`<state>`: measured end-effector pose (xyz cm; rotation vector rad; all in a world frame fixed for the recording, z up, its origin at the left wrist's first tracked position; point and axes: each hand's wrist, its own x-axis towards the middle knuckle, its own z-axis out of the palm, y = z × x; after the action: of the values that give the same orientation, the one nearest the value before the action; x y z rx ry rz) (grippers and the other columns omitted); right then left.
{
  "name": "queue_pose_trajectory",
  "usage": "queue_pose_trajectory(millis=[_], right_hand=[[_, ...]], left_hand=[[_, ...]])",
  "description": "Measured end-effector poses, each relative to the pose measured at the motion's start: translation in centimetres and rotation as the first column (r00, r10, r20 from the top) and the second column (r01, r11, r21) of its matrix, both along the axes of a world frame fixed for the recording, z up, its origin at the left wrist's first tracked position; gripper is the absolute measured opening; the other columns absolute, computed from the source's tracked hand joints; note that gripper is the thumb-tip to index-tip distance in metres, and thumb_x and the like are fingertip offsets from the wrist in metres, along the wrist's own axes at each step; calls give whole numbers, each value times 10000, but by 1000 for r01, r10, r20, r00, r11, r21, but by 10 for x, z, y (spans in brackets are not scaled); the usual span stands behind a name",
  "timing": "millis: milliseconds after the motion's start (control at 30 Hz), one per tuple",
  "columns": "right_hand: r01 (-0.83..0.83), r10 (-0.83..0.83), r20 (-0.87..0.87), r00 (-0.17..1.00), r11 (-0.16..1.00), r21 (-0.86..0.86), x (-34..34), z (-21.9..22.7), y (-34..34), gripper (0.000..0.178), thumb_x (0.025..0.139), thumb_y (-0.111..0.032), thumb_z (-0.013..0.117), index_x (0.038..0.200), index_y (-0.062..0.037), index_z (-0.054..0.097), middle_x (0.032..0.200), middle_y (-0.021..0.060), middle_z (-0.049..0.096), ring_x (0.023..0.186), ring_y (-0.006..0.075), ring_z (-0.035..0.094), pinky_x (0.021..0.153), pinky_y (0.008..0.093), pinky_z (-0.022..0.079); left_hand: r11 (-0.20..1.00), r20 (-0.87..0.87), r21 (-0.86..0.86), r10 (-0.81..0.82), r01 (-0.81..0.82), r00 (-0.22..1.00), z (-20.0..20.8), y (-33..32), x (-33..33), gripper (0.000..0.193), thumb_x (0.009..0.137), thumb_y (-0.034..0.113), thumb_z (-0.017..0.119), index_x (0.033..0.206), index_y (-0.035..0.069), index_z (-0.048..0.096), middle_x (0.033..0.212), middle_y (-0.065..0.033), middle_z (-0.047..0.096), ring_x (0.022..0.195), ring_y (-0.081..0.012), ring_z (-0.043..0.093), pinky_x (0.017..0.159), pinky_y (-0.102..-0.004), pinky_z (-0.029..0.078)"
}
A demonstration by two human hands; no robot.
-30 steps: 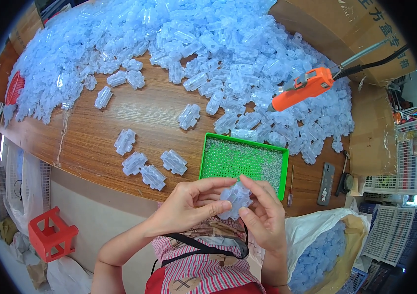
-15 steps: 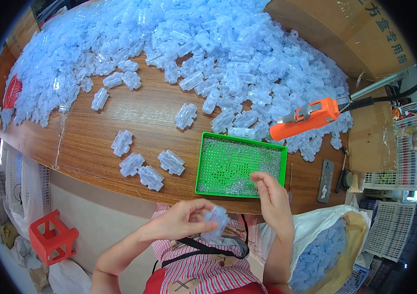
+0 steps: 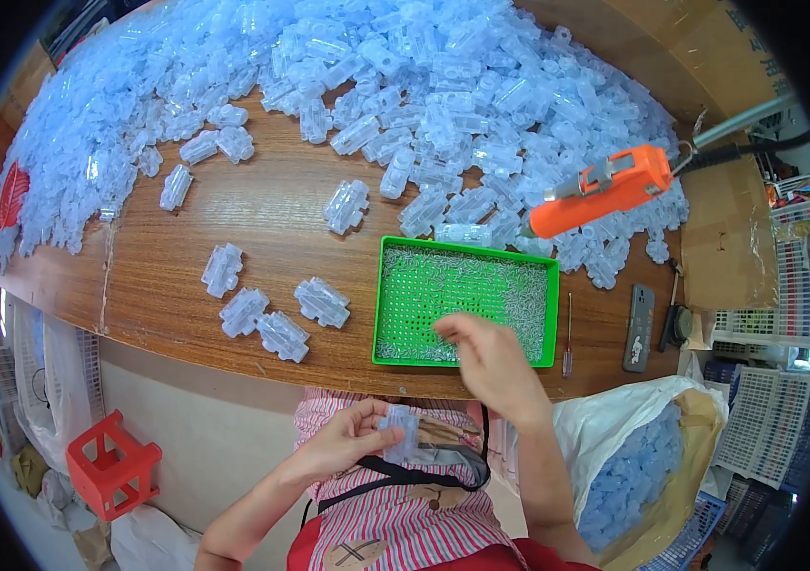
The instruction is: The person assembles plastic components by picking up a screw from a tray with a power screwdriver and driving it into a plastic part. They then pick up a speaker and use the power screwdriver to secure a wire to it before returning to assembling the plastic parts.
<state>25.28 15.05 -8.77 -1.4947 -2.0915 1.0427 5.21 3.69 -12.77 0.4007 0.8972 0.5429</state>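
My left hand (image 3: 346, 443) is closed on a clear bluish plastic housing (image 3: 401, 434), held in front of the striped apron near the table's front edge. Over the front part of a green perforated tray (image 3: 375, 305) reaches my right hand (image 3: 491, 357), its thumb and fingertips pinched together. Whatever those fingertips hold is too small to make out. Many small silvery screws (image 3: 519, 295) lie in the tray, thickest toward its right side and edges. Several similar housings (image 3: 321, 302) lie loose on the wood to the left of the tray.
A large heap of clear housings (image 3: 462, 76) covers the table's far side. An orange electric screwdriver (image 3: 605, 190) hangs above the tray's far right corner. Right of the tray lie a thin screwdriver (image 3: 568, 357) and a phone (image 3: 640, 328). An open sack of parts (image 3: 633, 476) stands below right.
My right hand has moved left and away from me, deeper over the tray, and its fingers have closed. The left hand, still holding the housing, has shifted slightly left. The view has tilted a little.
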Motion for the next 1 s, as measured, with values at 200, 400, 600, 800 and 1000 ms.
queue_pose_trajectory(millis=[200, 400, 600, 800, 1000], right_hand=[[-96, 94, -29, 995, 992, -79, -7, -8, -11, 272, 801, 25, 424, 1020, 45, 584, 997, 226, 617, 925, 350, 603, 826, 398, 474], [37, -37, 18, 999, 999, -4, 2, 5, -7, 303, 796, 36, 416, 1052, 27, 579, 1012, 226, 609, 955, 358, 591, 842, 398, 462], [97, -98, 66, 993, 995, 11, 5, -10, -9, 238, 827, -4, 462, 1028, 24, 585, 1004, 217, 611, 940, 360, 586, 836, 405, 461], [502, -411, -466, 783, 861, 84, 24, 32, 46, 426, 905, -192, 560, 1248, 32, 443, 1179, 135, 547, 1055, 203, 539, 891, 318, 436], [447, -153, -777, 611, 877, 178, 26, 64, 123, 548, 874, -175, 615, 1314, -7, 335, 1191, 101, 520, 1084, 164, 495, 988, 326, 351]], left_hand=[[1000, -20, 23, 13, -13, 1000, 4, 0, 0, 295, 899, 98, 576, 1140, -28, 463, 990, -65, 628, 865, -90, 596, 781, -239, 479], [999, -61, -53, -13, 9, 998, -6, 0, 2, 295, 890, 105, 588, 1141, 5, 469, 986, -34, 626, 834, -74, 588, 711, -208, 461], [989, -36, -133, 65, -70, 997, -16, -11, 15, 292, 883, 139, 608, 1127, 44, 480, 1009, -21, 615, 854, -73, 589, 687, -197, 476], [982, 14, -115, 151, -148, 988, -23, -12, 21, 408, 880, 177, 619, 1234, 33, 476, 1082, -39, 599, 930, -108, 600, 794, -236, 511], [993, 3, -75, 95, -95, 995, -24, -4, 20, 354, 889, 195, 605, 1177, -1, 545, 1052, -33, 621, 912, -95, 606, 793, -229, 515]])
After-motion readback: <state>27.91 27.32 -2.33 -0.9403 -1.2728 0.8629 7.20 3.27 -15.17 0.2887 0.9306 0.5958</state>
